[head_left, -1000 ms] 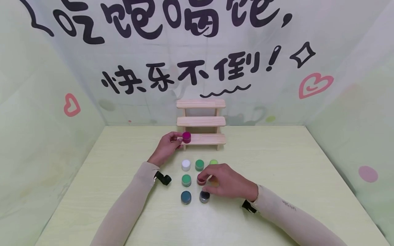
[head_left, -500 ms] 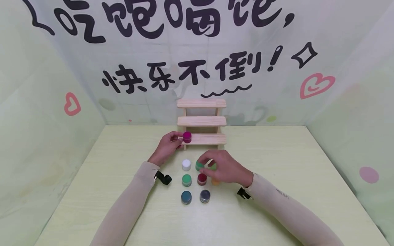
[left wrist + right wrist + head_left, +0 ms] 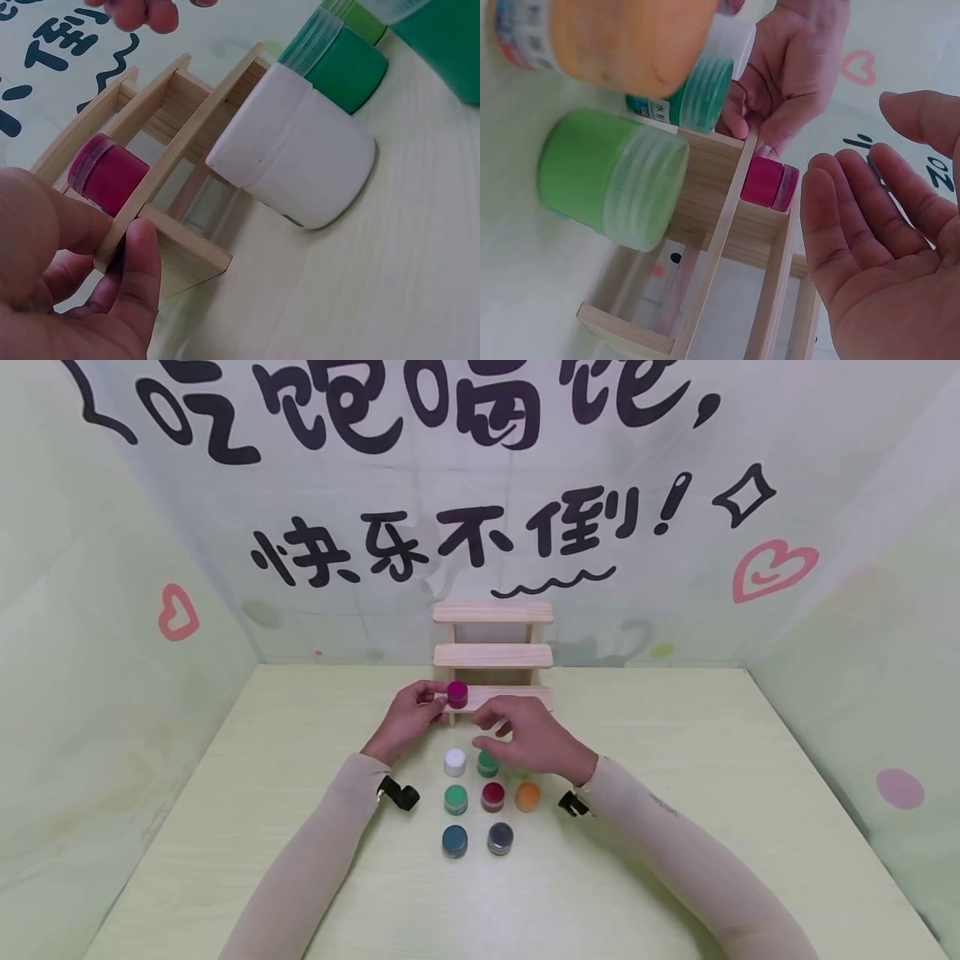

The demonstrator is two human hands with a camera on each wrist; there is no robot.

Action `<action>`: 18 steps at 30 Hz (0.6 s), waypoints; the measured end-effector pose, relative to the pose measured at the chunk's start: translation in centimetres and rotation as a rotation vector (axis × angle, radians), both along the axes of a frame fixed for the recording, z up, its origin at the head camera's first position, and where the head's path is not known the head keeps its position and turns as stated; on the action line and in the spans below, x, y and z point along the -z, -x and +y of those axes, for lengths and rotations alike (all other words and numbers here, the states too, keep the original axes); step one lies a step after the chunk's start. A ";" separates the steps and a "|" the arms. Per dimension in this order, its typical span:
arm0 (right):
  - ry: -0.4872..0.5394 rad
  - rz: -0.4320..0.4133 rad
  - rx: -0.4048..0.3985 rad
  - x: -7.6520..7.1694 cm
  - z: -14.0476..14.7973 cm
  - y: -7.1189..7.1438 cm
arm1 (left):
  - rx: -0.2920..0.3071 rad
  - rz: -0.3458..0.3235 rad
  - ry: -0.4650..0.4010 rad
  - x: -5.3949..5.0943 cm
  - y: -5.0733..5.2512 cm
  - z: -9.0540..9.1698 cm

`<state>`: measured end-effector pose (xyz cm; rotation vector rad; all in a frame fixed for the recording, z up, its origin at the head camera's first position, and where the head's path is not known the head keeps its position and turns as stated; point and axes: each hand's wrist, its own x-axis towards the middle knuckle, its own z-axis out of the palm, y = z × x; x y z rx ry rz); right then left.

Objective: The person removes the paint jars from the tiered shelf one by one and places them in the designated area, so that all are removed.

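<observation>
A small three-step wooden shelf (image 3: 492, 655) stands at the back of the table. On the left of its lowest step sits a magenta paint jar (image 3: 457, 695). My left hand (image 3: 405, 718) grips that step's left end, thumb above and fingers below, close beside the jar, as the left wrist view shows. My right hand (image 3: 532, 739) hovers in front of the shelf, holding nothing, its fingers extended in the right wrist view. Below it are a dark green jar (image 3: 488, 763) and a light green jar (image 3: 607, 180), the latter mostly hidden in the head view.
On the table in front of the shelf stand a white jar (image 3: 454, 762), a mint green jar (image 3: 456, 799), a red jar (image 3: 492, 797), an orange jar (image 3: 527, 797), a blue jar (image 3: 454, 841) and a dark grey jar (image 3: 500, 838). Printed cloth walls surround the table.
My right hand has moved away from the red and dark grey jars, over the green jars and up toward the shelf, uncovering the orange jar. The left hand has stayed at the step's end.
</observation>
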<state>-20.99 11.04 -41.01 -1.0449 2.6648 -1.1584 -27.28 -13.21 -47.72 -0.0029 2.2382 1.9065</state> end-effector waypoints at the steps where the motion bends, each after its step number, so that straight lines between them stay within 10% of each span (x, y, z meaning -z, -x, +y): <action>1: 0.006 -0.001 0.009 0.0 -0.2 0.3 | 0.001 0.001 0.002 0.0 0.0 0.0; 18: 0.033 -0.027 0.147 0.3 -2.8 4.4 | 0.010 0.001 0.009 -0.1 0.1 -0.1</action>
